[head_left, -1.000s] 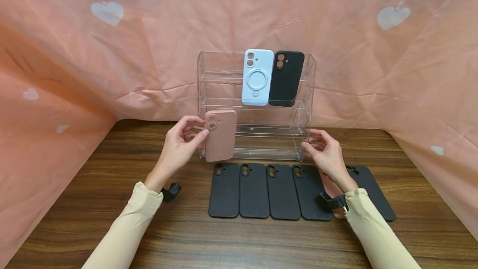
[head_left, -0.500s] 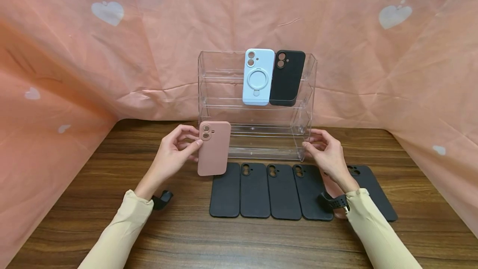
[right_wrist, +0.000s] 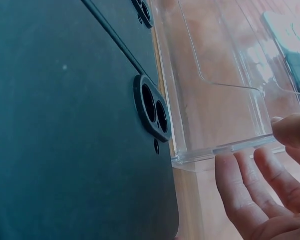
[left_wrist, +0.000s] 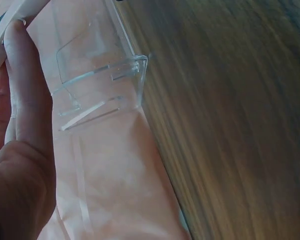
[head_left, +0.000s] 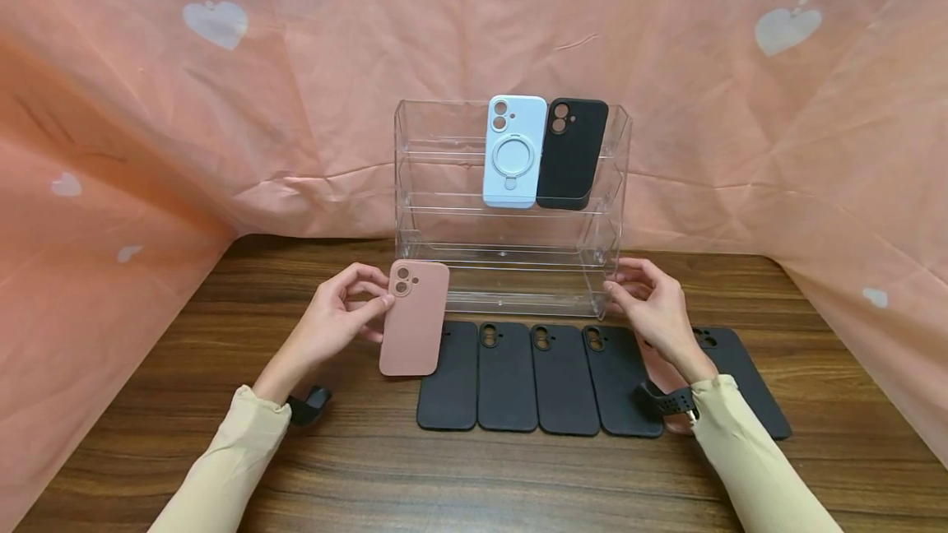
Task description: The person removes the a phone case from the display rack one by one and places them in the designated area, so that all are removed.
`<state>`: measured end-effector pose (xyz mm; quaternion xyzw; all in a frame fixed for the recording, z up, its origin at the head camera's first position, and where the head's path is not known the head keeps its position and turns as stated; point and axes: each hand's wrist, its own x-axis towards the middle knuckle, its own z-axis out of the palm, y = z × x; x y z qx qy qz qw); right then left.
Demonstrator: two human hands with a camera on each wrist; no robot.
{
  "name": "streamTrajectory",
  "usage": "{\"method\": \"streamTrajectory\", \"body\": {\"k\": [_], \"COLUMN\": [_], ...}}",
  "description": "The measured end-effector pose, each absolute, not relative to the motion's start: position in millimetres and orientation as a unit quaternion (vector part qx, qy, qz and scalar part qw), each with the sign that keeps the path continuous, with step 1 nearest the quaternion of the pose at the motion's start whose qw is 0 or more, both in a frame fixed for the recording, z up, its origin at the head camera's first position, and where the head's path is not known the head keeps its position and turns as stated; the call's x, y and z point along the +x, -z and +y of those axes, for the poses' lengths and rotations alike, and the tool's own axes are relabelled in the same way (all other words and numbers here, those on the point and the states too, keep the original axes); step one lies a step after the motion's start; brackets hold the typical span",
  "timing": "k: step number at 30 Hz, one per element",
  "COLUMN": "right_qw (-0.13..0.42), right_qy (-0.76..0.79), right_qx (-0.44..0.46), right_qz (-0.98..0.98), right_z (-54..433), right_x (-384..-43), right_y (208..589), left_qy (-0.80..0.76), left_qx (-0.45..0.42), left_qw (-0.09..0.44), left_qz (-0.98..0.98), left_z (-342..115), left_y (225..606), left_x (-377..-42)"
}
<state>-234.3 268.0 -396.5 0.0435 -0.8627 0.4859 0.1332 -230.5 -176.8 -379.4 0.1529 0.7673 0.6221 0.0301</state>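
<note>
My left hand (head_left: 333,319) pinches a pink phone case (head_left: 415,326) by its left edge, thumb on its back face. The case is held tilted in front of the lower left of a clear tiered display stand (head_left: 504,303), overlapping a black phone case (head_left: 448,389) on the table. With my right hand (head_left: 655,303) I grip the stand's right side panel; in the right wrist view the thumb is on one face and the fingers (right_wrist: 234,185) are on the other. Upright on an upper tier are a pale blue phone case with a ring (head_left: 511,156) and a black one (head_left: 572,156).
Several black phone cases (head_left: 507,381) lie in a row before the stand on the wooden table (head_left: 474,484). Under my right wrist is another pink case (head_left: 661,368), partly hidden, with a larger black case (head_left: 748,385) beside it. Pink cloth (head_left: 311,105) hangs behind.
My left hand has drawn the pink phone case down and left, away from the stand's lower left, towards me. My right hand stays on the stand's side.
</note>
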Motion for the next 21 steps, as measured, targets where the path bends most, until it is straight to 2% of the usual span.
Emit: {"method": "streamTrajectory", "body": {"k": [10,21], "right_qw": [0.139,0.138], "right_qy": [-0.552,-0.568], "right_qx": [0.062,0.056], "right_qz": [-0.820,-0.809], "right_z": [269,268], "right_x": [-232,-230], "right_y": [400,401], "left_qy": [-0.625,-0.596], "left_qx": [0.146,0.129], "left_qw": [0.073,0.169], "left_qz": [0.763,0.775], "left_z": [-193,-203], "left_y": [382,389], "left_x": [-226,-222]}}
